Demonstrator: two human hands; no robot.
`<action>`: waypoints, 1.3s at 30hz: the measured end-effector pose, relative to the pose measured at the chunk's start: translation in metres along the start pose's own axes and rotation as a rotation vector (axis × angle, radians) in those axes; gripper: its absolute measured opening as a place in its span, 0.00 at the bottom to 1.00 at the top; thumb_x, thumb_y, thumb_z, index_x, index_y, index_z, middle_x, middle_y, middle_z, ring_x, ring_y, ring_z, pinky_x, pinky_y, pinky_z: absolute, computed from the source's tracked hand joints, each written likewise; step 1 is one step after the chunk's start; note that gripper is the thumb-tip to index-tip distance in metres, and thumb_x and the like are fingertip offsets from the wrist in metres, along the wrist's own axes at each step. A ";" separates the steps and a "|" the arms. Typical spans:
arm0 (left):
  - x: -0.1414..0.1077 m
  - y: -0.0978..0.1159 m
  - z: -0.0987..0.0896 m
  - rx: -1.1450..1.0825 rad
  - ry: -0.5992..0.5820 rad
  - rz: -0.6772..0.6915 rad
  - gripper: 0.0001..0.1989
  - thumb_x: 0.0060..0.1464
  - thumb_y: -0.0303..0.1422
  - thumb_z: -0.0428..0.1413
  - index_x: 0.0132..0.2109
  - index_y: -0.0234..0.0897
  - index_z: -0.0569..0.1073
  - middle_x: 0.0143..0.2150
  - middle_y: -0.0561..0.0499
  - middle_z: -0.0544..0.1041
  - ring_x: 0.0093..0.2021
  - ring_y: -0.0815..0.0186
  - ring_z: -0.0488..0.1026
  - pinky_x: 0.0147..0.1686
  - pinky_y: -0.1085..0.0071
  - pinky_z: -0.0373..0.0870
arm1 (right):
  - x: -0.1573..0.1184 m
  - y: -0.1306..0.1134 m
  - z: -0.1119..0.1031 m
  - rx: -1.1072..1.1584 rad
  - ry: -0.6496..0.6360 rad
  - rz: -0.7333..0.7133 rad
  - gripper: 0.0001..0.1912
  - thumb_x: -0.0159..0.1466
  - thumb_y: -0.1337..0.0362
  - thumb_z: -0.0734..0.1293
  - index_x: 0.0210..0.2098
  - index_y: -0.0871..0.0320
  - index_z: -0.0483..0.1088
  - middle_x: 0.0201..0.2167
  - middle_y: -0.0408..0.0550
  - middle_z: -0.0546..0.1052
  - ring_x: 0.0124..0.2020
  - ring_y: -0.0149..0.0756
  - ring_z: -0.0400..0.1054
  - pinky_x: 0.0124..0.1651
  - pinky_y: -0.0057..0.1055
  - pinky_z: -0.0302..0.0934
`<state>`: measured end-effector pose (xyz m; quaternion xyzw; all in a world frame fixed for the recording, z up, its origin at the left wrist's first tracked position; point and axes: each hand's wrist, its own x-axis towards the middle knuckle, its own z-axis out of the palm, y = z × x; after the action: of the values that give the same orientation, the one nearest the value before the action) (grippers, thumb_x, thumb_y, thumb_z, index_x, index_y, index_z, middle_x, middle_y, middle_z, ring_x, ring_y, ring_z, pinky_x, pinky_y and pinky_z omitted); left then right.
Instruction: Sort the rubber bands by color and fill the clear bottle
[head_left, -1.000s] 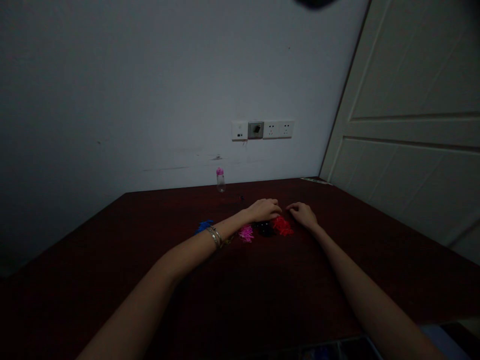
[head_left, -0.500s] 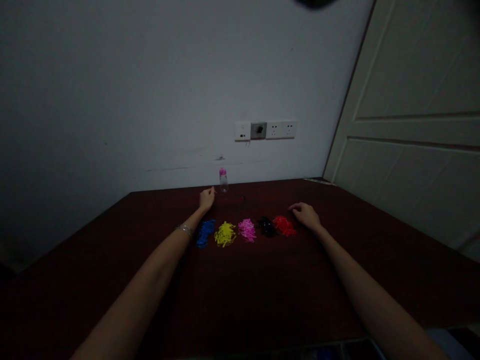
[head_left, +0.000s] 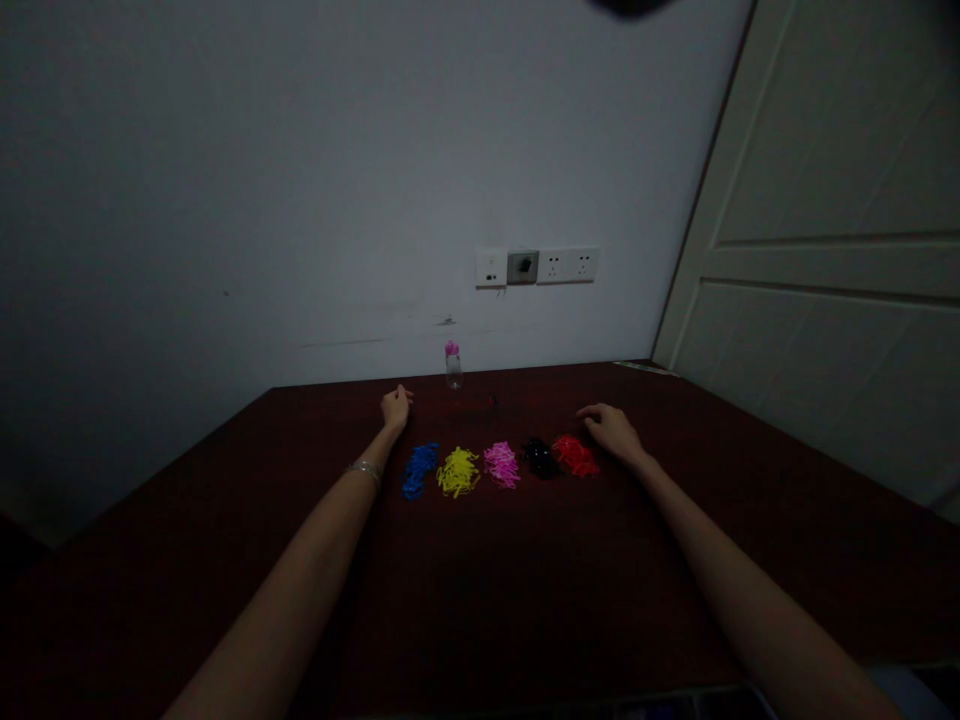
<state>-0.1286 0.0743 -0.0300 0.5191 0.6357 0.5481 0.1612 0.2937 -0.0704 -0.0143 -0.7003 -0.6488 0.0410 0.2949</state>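
five small piles of thin strips laid in a row on the dark red table [head_left: 510, 590], sorted by colour: blue pile [head_left: 419, 470], yellow pile [head_left: 458, 473], pink pile [head_left: 502, 465], black pile [head_left: 540, 457], red pile [head_left: 576, 456]. gaps left between most, probably so colours are not mixed; black and red set very near, contact cannot be told. left hand [head_left: 396, 408] rested beyond the blue pile, fingers curled in; whether anything is pinched cannot be told. right hand [head_left: 609, 430] placed just beside the red pile, fingers released and loosely bent, nothing seen grasped; arm apparently propped on the table for support. clear bottle [head_left: 454, 370] with pink top stood upright near the wall [head_left: 360, 200], likely kept out of the way. small dark item [head_left: 493, 400] seen behind the pink pile, too small to be identified.
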 end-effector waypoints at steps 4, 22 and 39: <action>-0.001 -0.001 -0.001 -0.009 -0.007 0.010 0.23 0.54 0.41 0.39 0.28 0.32 0.74 0.24 0.47 0.75 0.23 0.68 0.70 0.26 0.75 0.62 | 0.010 -0.034 0.002 0.000 -0.018 -0.183 0.16 0.58 0.68 0.58 0.43 0.56 0.72 0.45 0.47 0.73 0.46 0.34 0.66 0.48 0.27 0.57; -0.012 0.006 -0.003 0.072 -0.141 0.066 0.23 0.55 0.40 0.40 0.27 0.32 0.73 0.22 0.48 0.73 0.24 0.68 0.70 0.25 0.75 0.63 | 0.047 -0.144 0.057 -0.458 -0.215 -0.502 0.17 0.65 0.63 0.52 0.43 0.60 0.70 0.45 0.58 0.71 0.45 0.41 0.66 0.42 0.32 0.61; -0.015 0.009 -0.004 0.088 -0.140 0.058 0.21 0.53 0.38 0.42 0.26 0.31 0.74 0.21 0.48 0.73 0.24 0.68 0.70 0.26 0.75 0.62 | 0.059 -0.144 0.076 -0.479 -0.202 -0.460 0.17 0.64 0.68 0.53 0.42 0.62 0.71 0.45 0.60 0.70 0.47 0.43 0.62 0.43 0.36 0.61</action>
<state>-0.1213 0.0578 -0.0262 0.5811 0.6308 0.4865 0.1665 0.1424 0.0096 0.0098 -0.5774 -0.8068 -0.1110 0.0579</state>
